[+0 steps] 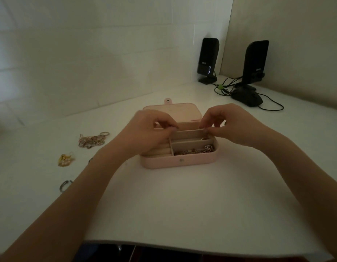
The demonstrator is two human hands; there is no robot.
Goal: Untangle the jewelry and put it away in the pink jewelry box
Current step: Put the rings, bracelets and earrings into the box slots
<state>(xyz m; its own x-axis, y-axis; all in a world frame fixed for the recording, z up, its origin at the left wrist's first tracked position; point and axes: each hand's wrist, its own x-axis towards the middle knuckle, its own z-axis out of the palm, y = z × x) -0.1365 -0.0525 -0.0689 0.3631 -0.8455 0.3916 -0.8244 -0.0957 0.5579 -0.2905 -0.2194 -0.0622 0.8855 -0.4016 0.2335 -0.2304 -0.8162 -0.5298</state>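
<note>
The pink jewelry box [164, 163] lies open at the table's middle, its lid [182, 112] tilted back. Chains and rings [194, 151] fill its front right compartment. My left hand [145, 129] and my right hand [230, 123] hover over the back compartment, each with thumb and forefinger pinched together. What they pinch is too fine to make out in the dim light. To the left of the box lie a tangled heap of chains and rings [92, 140], a yellow piece [66, 159] and a silver ring [64, 185].
Two black speakers [208, 59] [255, 61] stand at the back right corner, with a dark mouse [247, 97] and cables [273, 106] in front of them. White walls close the back and right. The table's front edge [182, 244] is near me.
</note>
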